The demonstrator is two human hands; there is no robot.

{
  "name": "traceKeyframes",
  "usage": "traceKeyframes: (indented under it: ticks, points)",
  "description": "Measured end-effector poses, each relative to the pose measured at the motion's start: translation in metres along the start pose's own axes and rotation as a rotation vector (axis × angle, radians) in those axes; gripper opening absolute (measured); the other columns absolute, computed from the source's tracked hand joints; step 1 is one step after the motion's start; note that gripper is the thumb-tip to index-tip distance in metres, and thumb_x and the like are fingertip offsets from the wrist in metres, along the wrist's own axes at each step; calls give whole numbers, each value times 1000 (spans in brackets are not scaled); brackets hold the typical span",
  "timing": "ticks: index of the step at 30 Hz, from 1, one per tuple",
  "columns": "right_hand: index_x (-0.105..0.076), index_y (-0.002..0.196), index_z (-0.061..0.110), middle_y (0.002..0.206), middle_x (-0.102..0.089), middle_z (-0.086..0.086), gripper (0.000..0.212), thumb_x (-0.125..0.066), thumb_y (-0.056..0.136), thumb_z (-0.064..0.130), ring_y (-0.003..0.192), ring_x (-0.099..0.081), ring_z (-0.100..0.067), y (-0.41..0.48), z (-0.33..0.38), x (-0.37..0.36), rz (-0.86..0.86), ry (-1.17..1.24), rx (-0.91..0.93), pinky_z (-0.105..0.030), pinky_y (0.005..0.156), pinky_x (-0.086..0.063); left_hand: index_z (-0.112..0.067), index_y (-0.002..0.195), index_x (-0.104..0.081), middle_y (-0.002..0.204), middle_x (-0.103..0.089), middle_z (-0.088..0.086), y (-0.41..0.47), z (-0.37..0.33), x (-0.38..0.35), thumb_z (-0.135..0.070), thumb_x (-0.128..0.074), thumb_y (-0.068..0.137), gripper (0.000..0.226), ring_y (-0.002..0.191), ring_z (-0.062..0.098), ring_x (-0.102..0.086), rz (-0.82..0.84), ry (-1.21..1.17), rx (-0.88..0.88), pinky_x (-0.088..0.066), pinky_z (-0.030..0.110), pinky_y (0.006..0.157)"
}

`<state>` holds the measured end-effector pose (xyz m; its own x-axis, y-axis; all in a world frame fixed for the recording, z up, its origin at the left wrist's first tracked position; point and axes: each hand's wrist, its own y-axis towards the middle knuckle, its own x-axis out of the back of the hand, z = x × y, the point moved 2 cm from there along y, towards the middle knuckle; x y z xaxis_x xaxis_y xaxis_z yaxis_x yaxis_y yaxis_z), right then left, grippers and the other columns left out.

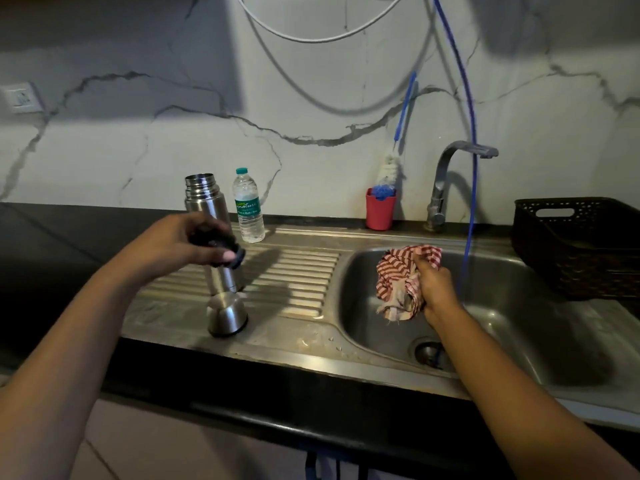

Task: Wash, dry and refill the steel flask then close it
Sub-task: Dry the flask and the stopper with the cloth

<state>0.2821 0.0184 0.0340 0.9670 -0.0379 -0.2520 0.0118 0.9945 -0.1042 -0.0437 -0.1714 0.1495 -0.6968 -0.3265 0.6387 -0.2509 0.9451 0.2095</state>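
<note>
- Left hand [183, 242] hovered over the draining board, fingers clenched round a dark stopper [221, 247] with a bluish rim; it was plainly gripped, not resting on anything
- Right hand [434, 287] held out over the sink [519, 327], fist closed on a bunched red-and-white striped cloth [401, 282]; nothing else in that hand
- Steel flask [211, 216] stood upright on the ribbed draining board [294, 271], mouth open and uncapped, long axis vertical; its lower body was partly hidden behind the left hand
- Key relation: flask mouth lay above and just beyond the left hand, slightly to its right; the left hand was much the nearer of the 2, the right well apart across the board
- Steel cup lid [227, 315] sat inverted on the board, just in front of the flask base, toward the person
- Plastic water bottle [247, 206], capped, stood just beside the flask on its right, near the wall
- Judgement: stopper looked due for wiping with the cloth, so the 2 hands would need to meet; refill not yet done, since the bottle remained capped
- Could not tell whether the flask interior was wet or dry
- Tap [446, 181] showed no running water
</note>
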Motion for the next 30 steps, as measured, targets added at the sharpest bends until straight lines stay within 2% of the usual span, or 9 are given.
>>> traceKeyframes:
  ticks: [4,6,9,11,16,19,24,27,30]
  points:
    - [-58,91,13,100,-66,-10,15,-56,93,28,92,-64,-27,11,29,23,-58,47,38,-42,87,-52,-17,102,-65,90,-73,-4,41,-62,-100,-19,-79,59,45,80,13,-70,125,-663,-41,-59,27,71]
    - [-59,102,14,103,-67,-10,18,-54,94,29,94,-65,-26,20,43,40,-93,71,69,-40,83,-54,-16,100,-63,87,-70,1,66,-75,-167,-16,-76,60,43,72,10,-69,200,-758,24,-58,29,66]
    - [-59,104,13,93,-66,-4,20,-51,95,29,86,-64,-20,29,59,71,-151,-17,131,-27,66,-50,-16,99,-69,95,-71,7,100,-72,-252,-19,-84,67,35,83,15,-70,245,130,-24,-53,34,75]
    - [-61,108,9,94,-64,-5,24,-51,96,27,85,-61,-18,33,62,87,-146,-187,191,-23,61,-45,-20,86,-69,85,-72,2,110,-61,-281,-29,-87,62,31,79,15,-68,221,353,-64,-50,28,72]
    - [-63,107,6,100,-67,-10,25,-51,95,25,94,-64,-23,42,45,100,-70,-425,219,-27,77,-50,-7,93,-67,76,-65,5,110,-45,-308,-37,-72,82,33,62,12,-62,321,-365,219,-53,23,56]
    - [-61,112,10,98,-65,-4,28,-49,96,30,89,-62,-17,39,38,92,0,-496,221,-21,67,-45,-8,91,-63,80,-64,12,105,-50,-309,-41,-58,90,33,58,16,-63,315,-692,426,-54,20,49]
    - [-54,123,18,104,-62,-2,41,-46,93,45,100,-62,-20,22,25,67,250,-583,262,-15,68,-43,-12,98,-64,87,-70,10,104,-60,-319,-46,-58,86,36,68,17,-70,345,-927,501,-56,22,55]
    - [-49,129,32,124,-56,6,72,-40,75,78,117,-54,-10,18,12,57,468,-483,226,-13,90,-42,-15,95,-65,81,-72,2,103,-61,-323,-43,-57,90,30,79,14,-66,297,-1008,468,-54,23,64]
    - [-43,130,51,140,-45,7,61,-48,74,76,126,-46,-12,29,7,61,532,-446,197,-40,108,-37,-13,96,-67,82,-72,2,102,-63,-321,-40,-56,91,29,82,13,-65,306,-1030,421,-55,22,61]
